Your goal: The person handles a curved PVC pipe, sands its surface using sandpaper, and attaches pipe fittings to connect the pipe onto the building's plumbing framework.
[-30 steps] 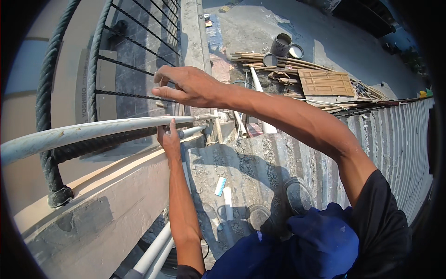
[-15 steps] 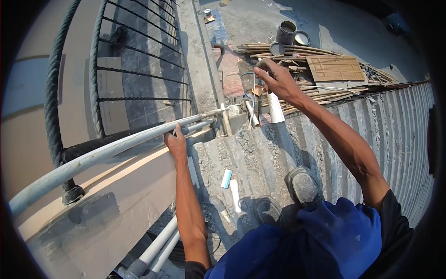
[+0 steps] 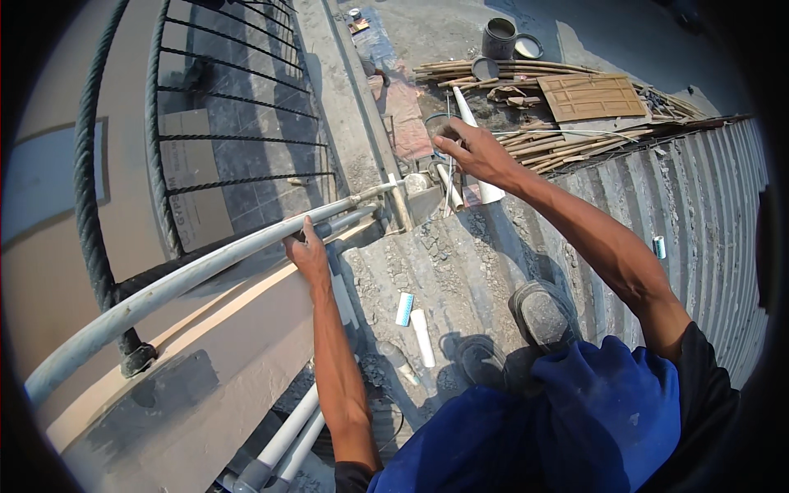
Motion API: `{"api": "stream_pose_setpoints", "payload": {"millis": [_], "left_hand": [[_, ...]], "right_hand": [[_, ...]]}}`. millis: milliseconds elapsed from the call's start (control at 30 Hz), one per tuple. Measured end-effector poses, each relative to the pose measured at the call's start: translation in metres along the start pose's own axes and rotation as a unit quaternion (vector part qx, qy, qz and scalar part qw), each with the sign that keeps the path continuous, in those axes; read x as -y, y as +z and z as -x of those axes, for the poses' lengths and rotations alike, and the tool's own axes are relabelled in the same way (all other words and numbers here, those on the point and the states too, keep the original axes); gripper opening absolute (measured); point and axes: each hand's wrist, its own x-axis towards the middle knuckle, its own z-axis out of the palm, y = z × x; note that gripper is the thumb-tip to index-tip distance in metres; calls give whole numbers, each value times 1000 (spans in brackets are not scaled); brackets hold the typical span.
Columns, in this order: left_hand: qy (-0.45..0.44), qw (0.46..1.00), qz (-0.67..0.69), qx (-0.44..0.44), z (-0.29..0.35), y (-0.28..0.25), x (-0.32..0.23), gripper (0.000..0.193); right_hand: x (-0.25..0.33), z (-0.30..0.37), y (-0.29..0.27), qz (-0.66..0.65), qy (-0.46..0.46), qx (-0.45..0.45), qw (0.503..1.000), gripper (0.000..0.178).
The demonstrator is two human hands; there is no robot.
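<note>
My left hand (image 3: 307, 253) is at the wall's top ledge, its thumb against a long white pipe (image 3: 205, 256) and its fingers curled beneath it. The pipe runs alongside a twisted black metal railing (image 3: 97, 181). My right hand (image 3: 475, 149) is raised over the far end of the corrugated roof, fingers curled together toward the thumb. Whatever they pinch, if anything, is too small to make out. Behind that hand stands a white tapered pipe (image 3: 488, 191), partly covered by it. Near my feet lie a blue-and-white piece (image 3: 404, 309) and a short white pipe piece (image 3: 422, 338).
Grey corrugated sheeting (image 3: 699, 205) strewn with rubble lies under my shoes (image 3: 549, 316). Past it are a heap of bamboo poles (image 3: 526, 152), a wooden panel (image 3: 592, 97) and a dark bucket (image 3: 499, 38). More pipes (image 3: 288, 440) run below the wall at lower left.
My right hand has come slightly lower and left, its fingers still curled. My left hand stays at the pipe. A small blue-and-white cylinder now shows on the sheeting at right.
</note>
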Motion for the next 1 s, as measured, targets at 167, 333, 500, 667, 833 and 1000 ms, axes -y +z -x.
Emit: {"api": "stream_pose_setpoints", "payload": {"millis": [167, 333, 500, 667, 833, 1000], "left_hand": [[36, 997, 69, -21, -13, -5, -57, 21], [85, 987, 121, -66, -30, -18, -110, 28], [125, 977, 100, -137, -26, -53, -196, 33], [172, 955, 59, -233, 3, -99, -290, 37], [187, 928, 44, -319, 32, -136, -336, 52], [219, 895, 44, -387, 60, -174, -354, 55]], "right_hand": [[9, 3, -4, -17, 43, 30, 998, 34], [13, 1, 1, 3, 21, 35, 999, 34], [22, 0, -1, 10, -15, 18, 1000, 30], [14, -6, 6, 103, -107, 17, 989, 22], [10, 4, 14, 196, -160, 168, 953, 76], [9, 25, 20, 161, -258, 128, 944, 71]]}}
